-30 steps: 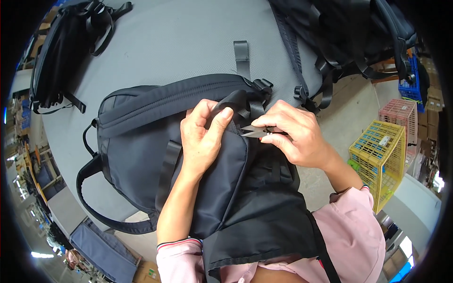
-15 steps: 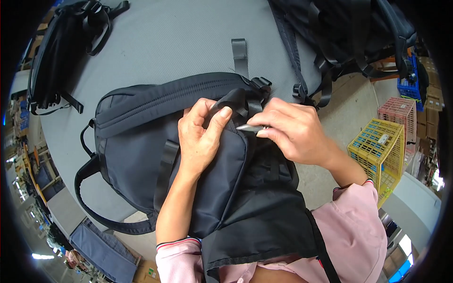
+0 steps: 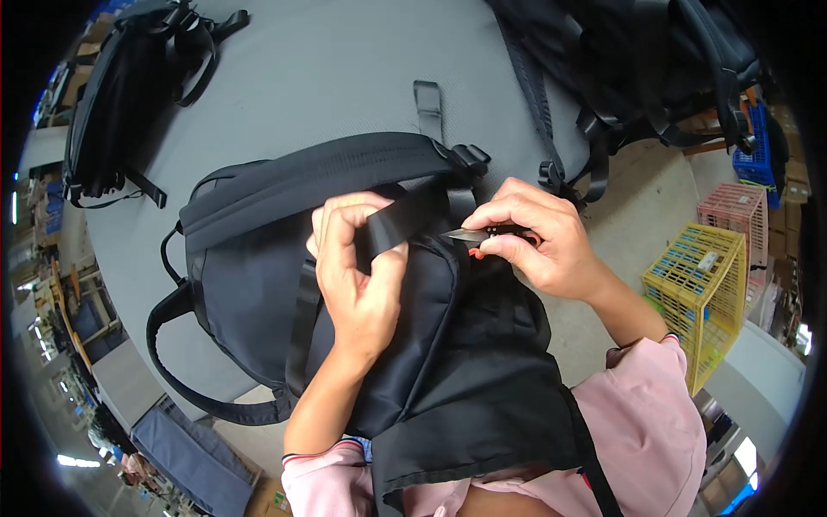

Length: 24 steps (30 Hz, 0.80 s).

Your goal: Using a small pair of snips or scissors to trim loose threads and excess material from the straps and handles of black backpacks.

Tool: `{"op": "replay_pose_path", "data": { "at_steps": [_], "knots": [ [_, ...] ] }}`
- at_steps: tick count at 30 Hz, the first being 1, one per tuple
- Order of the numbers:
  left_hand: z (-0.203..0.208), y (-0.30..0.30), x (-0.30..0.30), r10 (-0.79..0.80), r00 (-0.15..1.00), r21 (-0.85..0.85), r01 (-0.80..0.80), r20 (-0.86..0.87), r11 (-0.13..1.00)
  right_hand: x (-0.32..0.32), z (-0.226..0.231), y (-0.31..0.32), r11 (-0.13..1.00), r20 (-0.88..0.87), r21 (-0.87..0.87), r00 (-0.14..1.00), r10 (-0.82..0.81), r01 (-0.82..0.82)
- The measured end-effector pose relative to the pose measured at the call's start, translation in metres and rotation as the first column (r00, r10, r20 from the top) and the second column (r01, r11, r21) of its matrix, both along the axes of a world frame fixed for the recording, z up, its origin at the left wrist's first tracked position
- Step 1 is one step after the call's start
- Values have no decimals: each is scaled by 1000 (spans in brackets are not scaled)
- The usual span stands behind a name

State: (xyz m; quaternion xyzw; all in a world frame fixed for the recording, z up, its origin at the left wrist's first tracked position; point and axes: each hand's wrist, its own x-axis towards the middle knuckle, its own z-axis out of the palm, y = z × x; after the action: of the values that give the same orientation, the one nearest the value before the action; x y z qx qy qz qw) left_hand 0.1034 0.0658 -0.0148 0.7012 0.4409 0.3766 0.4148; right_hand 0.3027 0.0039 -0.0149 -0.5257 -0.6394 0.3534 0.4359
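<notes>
A black backpack [image 3: 250,284] lies on the grey table in front of me, its padded shoulder strap [image 3: 319,181] along the far side. My left hand [image 3: 357,289] is closed on a loop of flat black webbing strap [image 3: 398,226] near the bag's right end. Between the thumb and fingers of my right hand [image 3: 547,237] is a pair of thread snips [image 3: 469,234], with pointed metal blades and orange-red bits by the handle. The blade tips point left, close to the webbing and the bag's seam; whether they touch it I cannot tell.
Another black bag [image 3: 116,112] lies at the table's far left, and a third [image 3: 637,69] with dangling straps at the far right. The grey tabletop [image 3: 327,69] runs beyond. Yellow [image 3: 693,284], pink [image 3: 732,211] and blue [image 3: 754,155] plastic crates stand on the right. A black apron [image 3: 482,422] covers my front.
My left fingers have curled over and now hold the webbing in a wider loop. My right hand has turned, showing more of the snips. The whole view has shifted slightly.
</notes>
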Motion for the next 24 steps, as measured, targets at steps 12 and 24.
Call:
{"op": "replay_pose_path", "data": {
  "at_steps": [12, 24],
  "knots": [
    [-9, -13, -19, 282, 797, -573, 95, 534, 814, 1, 5, 5, 988, 118, 30, 982, 146, -150],
    [-15, -17, -24, 291, 760, -583, 138, 580, 801, -2, 23, 11, 969, 408, 80, 894, 183, -235]
  ]
}}
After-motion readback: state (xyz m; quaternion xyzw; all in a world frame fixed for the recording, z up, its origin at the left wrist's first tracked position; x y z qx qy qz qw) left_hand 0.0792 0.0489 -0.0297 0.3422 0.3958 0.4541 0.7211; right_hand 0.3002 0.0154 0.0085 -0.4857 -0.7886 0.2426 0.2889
